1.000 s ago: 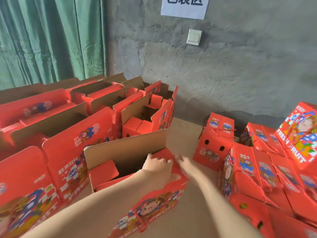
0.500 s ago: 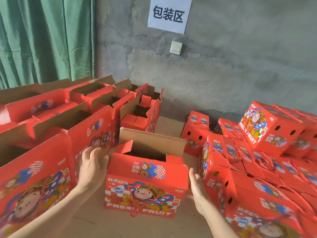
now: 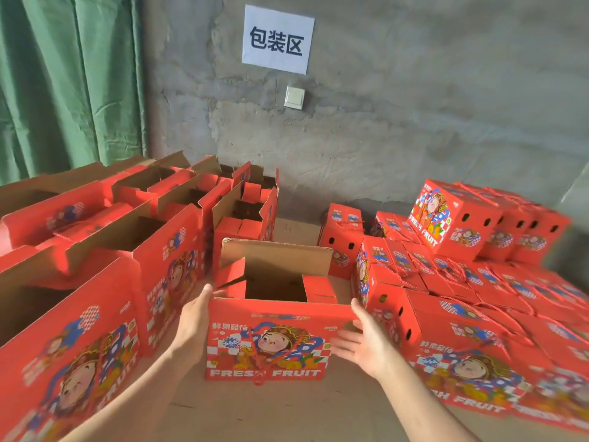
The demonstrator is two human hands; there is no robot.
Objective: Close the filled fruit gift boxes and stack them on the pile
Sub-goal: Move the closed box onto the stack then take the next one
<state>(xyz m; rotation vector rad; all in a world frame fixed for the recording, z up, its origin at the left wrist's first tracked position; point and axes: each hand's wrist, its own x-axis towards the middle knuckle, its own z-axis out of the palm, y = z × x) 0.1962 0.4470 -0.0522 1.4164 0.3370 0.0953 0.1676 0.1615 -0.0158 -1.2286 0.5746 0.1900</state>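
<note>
A red fruit gift box (image 3: 271, 346) printed "FRESH FRUIT" stands on the cardboard floor in front of me, its top flaps open and its dark inside showing. My left hand (image 3: 196, 320) lies flat against the box's left side near the top corner, fingers straight. My right hand (image 3: 363, 341) is open at the box's right front corner, fingers spread, slightly blurred. To the right lies the pile of closed red boxes (image 3: 471, 301), with one box (image 3: 455, 218) stacked on top at the back.
Rows of open red boxes (image 3: 105, 250) fill the left side, flaps standing up. A concrete wall with a paper sign (image 3: 277, 39) and a switch (image 3: 294, 97) is behind; a green curtain (image 3: 63, 78) hangs at the left. Bare cardboard floor (image 3: 287, 413) lies near me.
The open box has come out of the left row and now stands square in front of me. Both hands moved from its top edge to its two sides.
</note>
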